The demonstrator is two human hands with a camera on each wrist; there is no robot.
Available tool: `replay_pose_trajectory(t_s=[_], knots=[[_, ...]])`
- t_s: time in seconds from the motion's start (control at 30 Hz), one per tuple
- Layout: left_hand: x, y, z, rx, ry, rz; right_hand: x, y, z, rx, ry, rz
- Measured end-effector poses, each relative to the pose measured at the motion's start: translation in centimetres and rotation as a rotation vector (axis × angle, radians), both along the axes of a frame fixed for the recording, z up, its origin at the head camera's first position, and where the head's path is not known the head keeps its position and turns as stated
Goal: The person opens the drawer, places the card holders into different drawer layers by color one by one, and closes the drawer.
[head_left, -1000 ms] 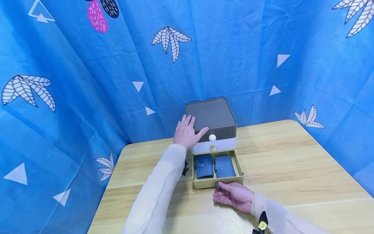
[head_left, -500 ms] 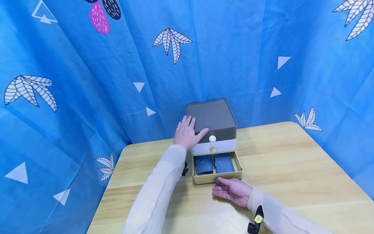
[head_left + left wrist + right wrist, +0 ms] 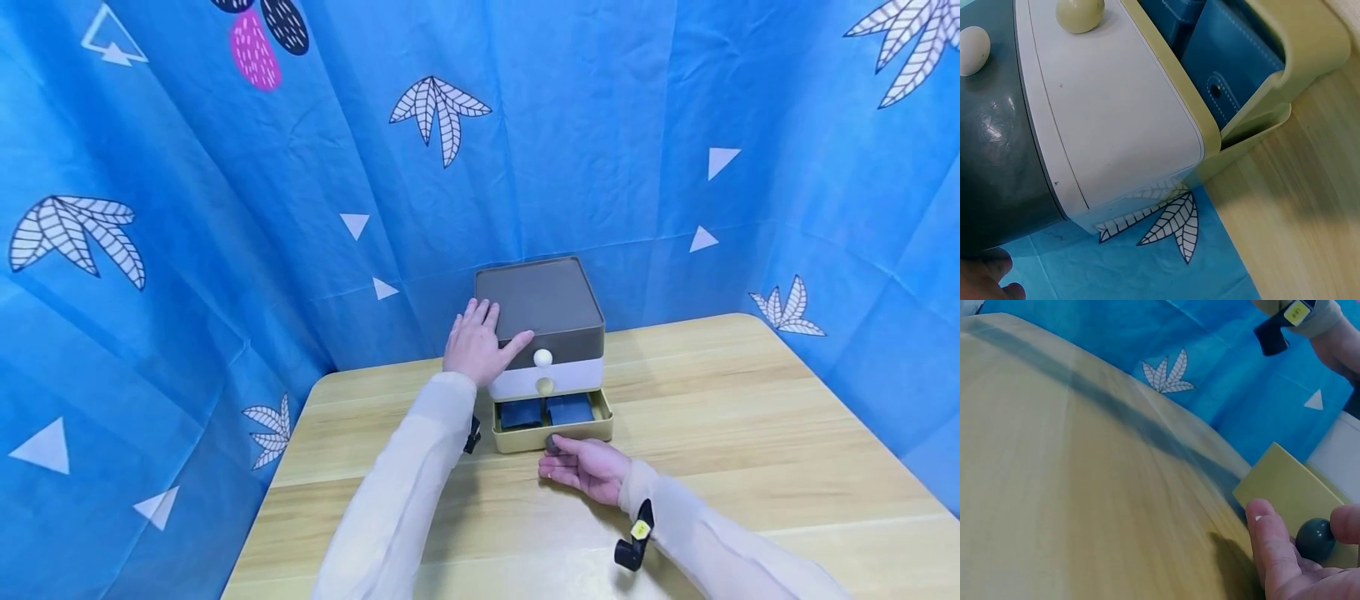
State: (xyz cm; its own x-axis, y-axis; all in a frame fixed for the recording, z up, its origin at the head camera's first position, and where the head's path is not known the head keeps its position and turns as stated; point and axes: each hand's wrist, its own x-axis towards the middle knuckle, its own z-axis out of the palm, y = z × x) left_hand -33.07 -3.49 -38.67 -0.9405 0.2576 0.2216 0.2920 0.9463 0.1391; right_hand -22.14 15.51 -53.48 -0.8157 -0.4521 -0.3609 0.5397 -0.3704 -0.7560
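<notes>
A small tabletop drawer unit (image 3: 542,293) has a dark grey top tier, a white tier (image 3: 1104,112) and a yellow-green bottom drawer (image 3: 517,441) standing partly out. Inside that drawer lie two blue snap-strap wallets, a left one (image 3: 521,414) and a right one (image 3: 570,408), their back parts hidden under the white tier. My left hand (image 3: 475,348) rests with spread fingers on the unit's left top edge. At the bottom drawer's front, my right hand (image 3: 588,468) holds the dark round knob (image 3: 1315,540) between thumb and fingers.
The unit stands on a light wooden table (image 3: 750,417), near its back edge. Blue patterned curtain (image 3: 600,150) hangs behind and at both sides. A white knob (image 3: 543,357) and a yellow knob (image 3: 545,386) stick out from the upper tiers.
The bottom drawer has slid inward, covering more of the wallets. My right hand has moved forward with its knob, while my left hand has stayed on the unit.
</notes>
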Motion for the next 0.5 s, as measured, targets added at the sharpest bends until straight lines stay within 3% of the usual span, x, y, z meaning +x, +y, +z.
replay_pose_trajectory(t_s=[0.5], knots=[[-0.2, 0.0, -0.1, 0.009, 0.001, -0.006, -3.1, -0.5, 0.1, 0.035, -0.004, -0.029]])
